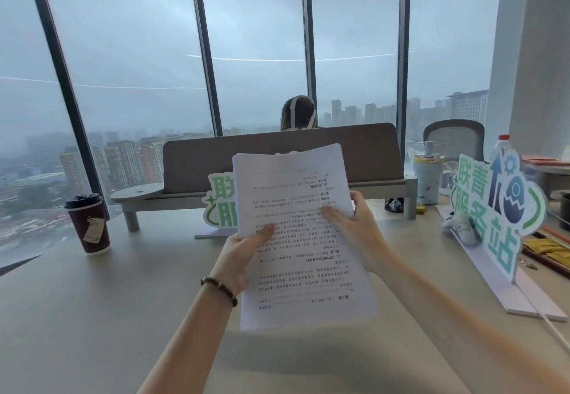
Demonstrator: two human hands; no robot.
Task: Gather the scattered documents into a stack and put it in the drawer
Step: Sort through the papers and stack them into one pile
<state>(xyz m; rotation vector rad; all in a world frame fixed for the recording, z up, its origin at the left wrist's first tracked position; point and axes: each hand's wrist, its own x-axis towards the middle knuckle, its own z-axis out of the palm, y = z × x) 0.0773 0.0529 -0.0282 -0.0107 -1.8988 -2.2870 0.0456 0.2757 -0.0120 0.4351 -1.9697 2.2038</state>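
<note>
Above the desk (pixel 92 316), paper stack (pixel 296 239) (printed side up), left hand (pixel 240 251) and right hand (pixel 354 227) gripping its edges.

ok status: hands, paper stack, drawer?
Left hand and right hand both grip the paper stack, held up above the desk. Edges slightly uneven. No drawer in view. Nothing blocking.

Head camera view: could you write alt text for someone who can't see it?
Two bare hands, left hand and right hand, hold a stack of printed documents above a pale desk. A coffee cup stands at left.
</note>
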